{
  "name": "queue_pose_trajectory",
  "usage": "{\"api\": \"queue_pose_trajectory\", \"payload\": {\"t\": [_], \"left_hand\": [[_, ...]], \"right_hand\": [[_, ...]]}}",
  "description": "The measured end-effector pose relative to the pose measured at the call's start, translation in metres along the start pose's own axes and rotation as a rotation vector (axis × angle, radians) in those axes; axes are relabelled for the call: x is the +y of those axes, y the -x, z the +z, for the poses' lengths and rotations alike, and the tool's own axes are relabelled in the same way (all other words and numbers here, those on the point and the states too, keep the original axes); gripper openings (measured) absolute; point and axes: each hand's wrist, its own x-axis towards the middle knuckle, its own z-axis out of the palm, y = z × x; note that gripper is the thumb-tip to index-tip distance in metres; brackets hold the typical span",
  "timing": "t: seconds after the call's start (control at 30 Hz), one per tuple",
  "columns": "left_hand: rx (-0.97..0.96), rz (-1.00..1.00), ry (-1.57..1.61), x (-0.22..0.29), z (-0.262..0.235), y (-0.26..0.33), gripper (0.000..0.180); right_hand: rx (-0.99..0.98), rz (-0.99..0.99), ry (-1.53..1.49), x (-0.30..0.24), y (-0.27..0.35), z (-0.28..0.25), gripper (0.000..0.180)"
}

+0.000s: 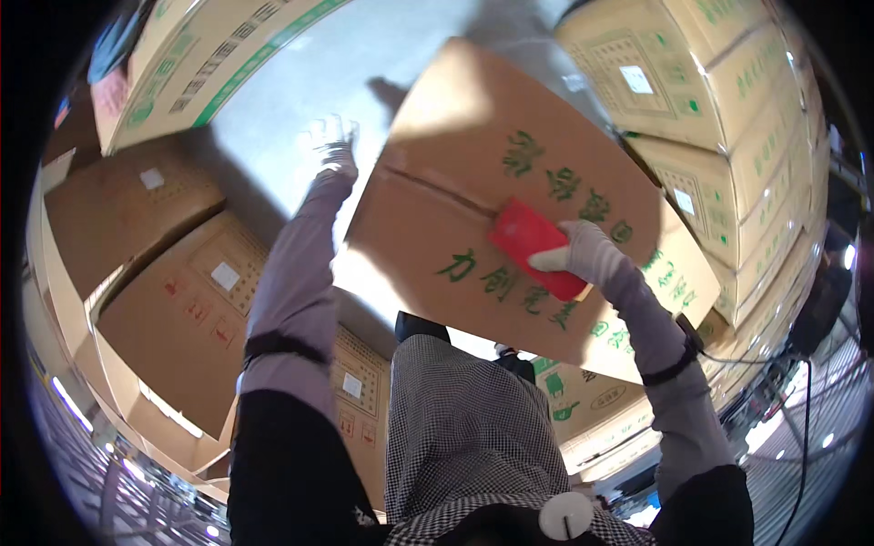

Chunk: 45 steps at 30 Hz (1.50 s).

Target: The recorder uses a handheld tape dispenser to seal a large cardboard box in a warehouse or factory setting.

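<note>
A large brown cardboard carton (pixel 428 241) with green print stands in front of me, its centre seam facing up. On that seam lies a red tape dispenser (pixel 523 238), a flat block shape, gripped in my gloved right hand (pixel 590 255). The thumb rests across its near side and the other fingers wrap its far edge. My gloved left hand (pixel 330 146) is beyond the carton's left edge, fingers spread, holding nothing. Tape cannot be clearly made out along the seam.
Green-printed cartons (pixel 651 77) are stacked at the right. Brown cartons (pixel 182 291), some with raised flaps, stand at the left. Another person's hand (pixel 111 91) rests by a tall carton (pixel 218 64) at upper left. A black cable (pixel 806 437) hangs at right.
</note>
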Motion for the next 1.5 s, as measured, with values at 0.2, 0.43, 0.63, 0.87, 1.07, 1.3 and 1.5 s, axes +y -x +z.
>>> {"api": "queue_pose_trajectory", "payload": {"t": [0.2,0.43,0.63,0.87,1.07,1.3,1.5], "left_hand": [[0.817,0.38,0.3,0.052,-0.086,0.117,0.06],[0.609,0.362,0.444,0.271,-0.052,0.201,0.068],[0.363,0.611,0.307,0.586,-0.032,0.279,0.071],[0.532,0.872,0.303,0.832,0.006,0.312,0.053],[0.221,1.091,0.595,0.834,-0.004,0.336,0.048],[-1.263,0.174,1.867,0.676,-0.032,0.384,0.062],[-1.367,0.486,2.272,0.531,-0.038,0.392,0.062]], "right_hand": [[-0.061,-0.18,0.189,-0.013,-0.004,0.005,0.065],[-0.134,-0.384,0.227,0.15,0.058,-0.051,0.07],[0.025,-0.138,0.189,0.503,0.161,-0.137,0.061],[0.331,0.059,0.271,0.702,0.1,-0.1,0.061],[0.497,0.217,-0.006,0.733,0.102,-0.046,0.079],[0.447,-0.265,-0.969,0.606,0.264,-0.02,0.059],[0.26,-0.291,-0.485,0.459,0.247,-0.015,0.064]]}}
